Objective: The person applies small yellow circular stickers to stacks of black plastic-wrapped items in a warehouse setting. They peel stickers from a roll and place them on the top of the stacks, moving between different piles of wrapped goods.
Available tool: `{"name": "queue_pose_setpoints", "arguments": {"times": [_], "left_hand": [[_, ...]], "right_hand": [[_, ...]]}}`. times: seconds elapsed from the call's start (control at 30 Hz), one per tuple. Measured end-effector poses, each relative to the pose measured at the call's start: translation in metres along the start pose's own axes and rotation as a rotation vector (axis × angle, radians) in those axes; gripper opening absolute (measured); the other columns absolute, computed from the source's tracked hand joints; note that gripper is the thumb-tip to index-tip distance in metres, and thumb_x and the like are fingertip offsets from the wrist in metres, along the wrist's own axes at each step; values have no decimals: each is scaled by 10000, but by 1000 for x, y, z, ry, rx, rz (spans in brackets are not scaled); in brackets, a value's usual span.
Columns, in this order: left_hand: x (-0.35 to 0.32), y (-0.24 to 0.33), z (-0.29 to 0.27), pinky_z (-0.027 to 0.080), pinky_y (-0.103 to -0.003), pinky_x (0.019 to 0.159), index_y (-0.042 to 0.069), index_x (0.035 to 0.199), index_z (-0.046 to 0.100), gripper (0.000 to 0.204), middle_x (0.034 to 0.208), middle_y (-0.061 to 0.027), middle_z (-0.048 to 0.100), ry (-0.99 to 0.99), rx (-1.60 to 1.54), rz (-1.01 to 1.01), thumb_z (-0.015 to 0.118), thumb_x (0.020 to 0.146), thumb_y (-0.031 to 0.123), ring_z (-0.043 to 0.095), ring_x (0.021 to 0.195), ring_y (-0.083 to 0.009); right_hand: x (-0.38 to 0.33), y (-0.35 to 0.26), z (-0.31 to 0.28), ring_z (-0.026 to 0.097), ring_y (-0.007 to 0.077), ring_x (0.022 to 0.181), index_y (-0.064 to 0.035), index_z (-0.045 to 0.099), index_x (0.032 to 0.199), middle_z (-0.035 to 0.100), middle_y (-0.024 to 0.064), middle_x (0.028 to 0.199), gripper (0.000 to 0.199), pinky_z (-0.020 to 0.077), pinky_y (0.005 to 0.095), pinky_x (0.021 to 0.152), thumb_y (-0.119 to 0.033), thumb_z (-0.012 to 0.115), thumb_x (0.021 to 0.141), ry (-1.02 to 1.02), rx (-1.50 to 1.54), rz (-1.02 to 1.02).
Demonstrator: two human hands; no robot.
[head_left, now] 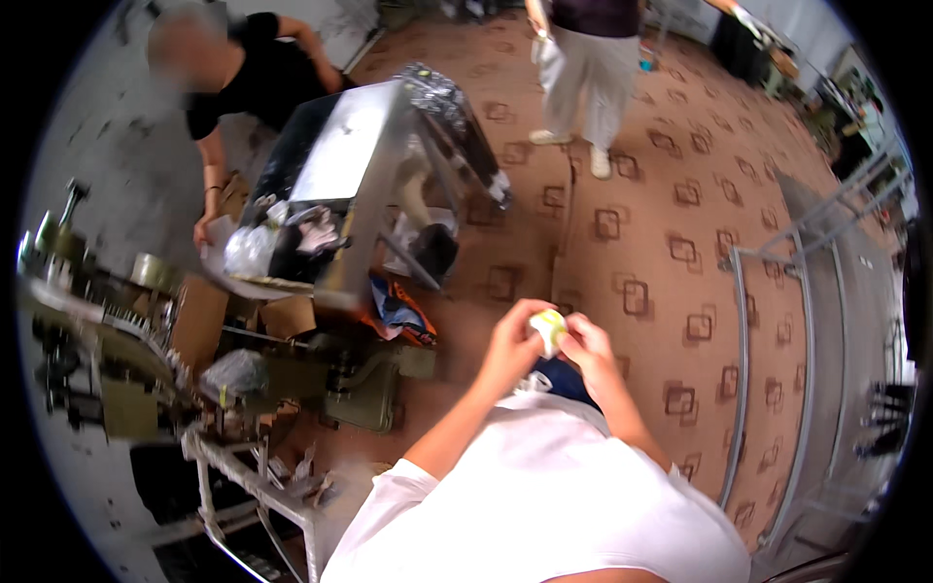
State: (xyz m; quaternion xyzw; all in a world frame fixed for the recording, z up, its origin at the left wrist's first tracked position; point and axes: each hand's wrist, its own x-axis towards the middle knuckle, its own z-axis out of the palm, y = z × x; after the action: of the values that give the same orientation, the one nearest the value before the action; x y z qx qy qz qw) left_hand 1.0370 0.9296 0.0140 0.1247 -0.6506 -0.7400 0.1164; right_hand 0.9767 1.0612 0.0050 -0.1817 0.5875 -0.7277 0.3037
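In front of my waist, both hands meet around a small white and yellow-green thing (549, 330), whose kind I cannot make out. My left hand (512, 340) grips it from the left with bent fingers. From the other side, my right hand (588, 347) pinches it, thumb and fingers close together. Parts of the thing are covered by the fingers. Below the hands are my white shirt and dark trousers.
To the left stands a table (358, 121) with plastic bags and cloth, beside a leaning person (258, 73). Green machinery (364, 398) and a metal frame (228, 466) are nearer. Another person (588, 78) stands ahead on the patterned floor. Metal rails (743, 369) run along the right.
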Motion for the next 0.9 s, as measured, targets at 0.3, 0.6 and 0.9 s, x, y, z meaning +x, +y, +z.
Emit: {"name": "queue_pose_setpoints", "arguments": {"times": [0.3,0.6,0.9], "left_hand": [[137,-9,-21,522,-262,669,15,996,559,193,874,-45,595,207,-192,-88,532,808,-17,594,762,-112],[199,-41,4,472,-275,729,-21,999,508,340,883,-71,545,73,-50,45,643,734,144,546,815,-163],[272,-30,28,471,-277,740,-11,1052,508,250,984,-103,560,-352,88,109,502,808,39,554,875,-185]], "right_hand": [[139,-33,-32,537,103,829,-38,508,1003,569,32,906,265,440,256,755,-278,522,891,-128,159,11],[178,-18,-53,445,141,656,-37,442,817,473,63,728,369,386,300,568,-331,660,767,270,-333,-240],[182,-22,-59,428,136,717,-51,406,834,457,56,791,338,369,290,635,-297,634,800,538,-118,-217]]}}
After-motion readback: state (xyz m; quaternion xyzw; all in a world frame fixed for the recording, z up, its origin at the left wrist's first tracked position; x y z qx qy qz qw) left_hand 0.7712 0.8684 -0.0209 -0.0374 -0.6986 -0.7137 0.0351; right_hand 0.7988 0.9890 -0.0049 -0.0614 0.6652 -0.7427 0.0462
